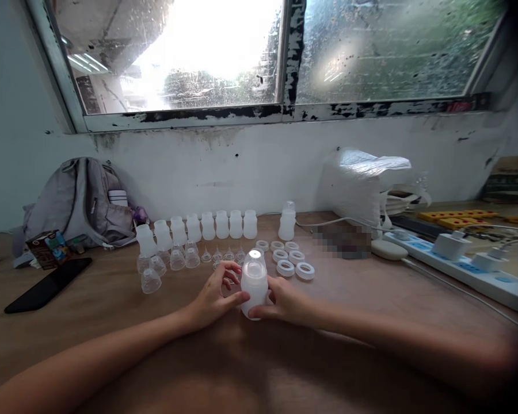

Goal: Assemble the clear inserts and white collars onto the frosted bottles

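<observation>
A small white plastic bottle [254,287] with a clear dome cap stands upright on the wooden table [371,345] between my hands. My left hand [216,296] touches its left side with thumb and curled fingers. My right hand [287,302] grips its lower right side. Behind it stands a row of several uncapped white bottles [208,225], and one capped bottle [287,221] stands apart to the right. Several clear dome caps [157,265], clear nipples [228,254] and white screw rings [291,259] lie in front of the row.
A grey backpack [80,201] leans on the wall at the left, with a small carton [47,248] and a black phone [47,284] near it. A white plastic bag [362,184] and a power strip [466,259] with plugs and cables sit at the right.
</observation>
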`<state>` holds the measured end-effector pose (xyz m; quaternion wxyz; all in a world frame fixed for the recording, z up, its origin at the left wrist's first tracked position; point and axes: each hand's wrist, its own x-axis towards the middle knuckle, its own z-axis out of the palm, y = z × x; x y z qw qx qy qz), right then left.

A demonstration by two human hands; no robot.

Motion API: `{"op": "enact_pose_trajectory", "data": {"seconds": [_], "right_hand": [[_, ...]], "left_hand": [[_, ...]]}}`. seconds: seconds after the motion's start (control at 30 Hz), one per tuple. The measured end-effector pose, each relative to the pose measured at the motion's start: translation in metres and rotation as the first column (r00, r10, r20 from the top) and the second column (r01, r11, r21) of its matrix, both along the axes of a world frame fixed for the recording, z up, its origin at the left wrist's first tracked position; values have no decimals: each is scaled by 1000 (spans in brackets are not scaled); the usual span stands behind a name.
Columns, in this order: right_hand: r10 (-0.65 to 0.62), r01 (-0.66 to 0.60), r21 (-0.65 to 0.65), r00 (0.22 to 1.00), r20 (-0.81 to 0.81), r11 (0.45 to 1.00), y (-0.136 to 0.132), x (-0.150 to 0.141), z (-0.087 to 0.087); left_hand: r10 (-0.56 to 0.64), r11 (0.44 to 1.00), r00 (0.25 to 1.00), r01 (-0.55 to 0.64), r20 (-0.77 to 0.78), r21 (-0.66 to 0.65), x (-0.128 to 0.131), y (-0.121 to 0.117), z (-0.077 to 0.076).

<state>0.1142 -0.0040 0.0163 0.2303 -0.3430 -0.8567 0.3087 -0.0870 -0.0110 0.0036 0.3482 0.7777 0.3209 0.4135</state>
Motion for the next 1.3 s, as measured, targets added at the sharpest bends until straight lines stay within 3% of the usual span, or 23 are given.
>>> {"op": "enact_pose_trajectory", "data": {"seconds": [0.1, 0.3, 0.43, 0.53, 0.7, 0.77, 0.93, 1.17, 1.3], "right_hand": [[143, -143, 45, 990, 13, 989, 5, 6, 22], [-25, 9, 200, 997, 78, 980, 10, 5, 87], [21, -94, 269, 964, 264, 958, 12, -9, 119], [20, -117, 257, 935, 353, 959, 29, -9, 140], [-173, 75, 301, 933, 314, 951, 89, 9, 167], [-289, 177, 336, 902, 321, 925, 115, 14, 168], [-557, 339, 485, 709, 433, 807, 164, 17, 153], [-625, 365, 539, 640, 447, 759, 201, 23, 116], [-639, 367, 549, 615, 462, 751, 209, 31, 106]], "left_hand": [[-44, 999, 998, 44, 36, -4, -1, -2, -1], [-39, 997, 992, 47, 119, -60, -4, -5, 5], [20, 998, 986, -10, 164, -62, -5, -4, 3], [141, 983, 952, -102, 272, -152, -6, 4, -1], [355, 910, 868, -236, 348, -340, -9, 17, -6], [363, 912, 867, -255, 342, -322, -10, 16, -6], [310, 946, 905, -262, 292, -192, -11, 8, -3], [321, 943, 904, -277, 282, -184, -10, 7, -1], [327, 940, 904, -284, 274, -187, -10, 6, 1]]}}
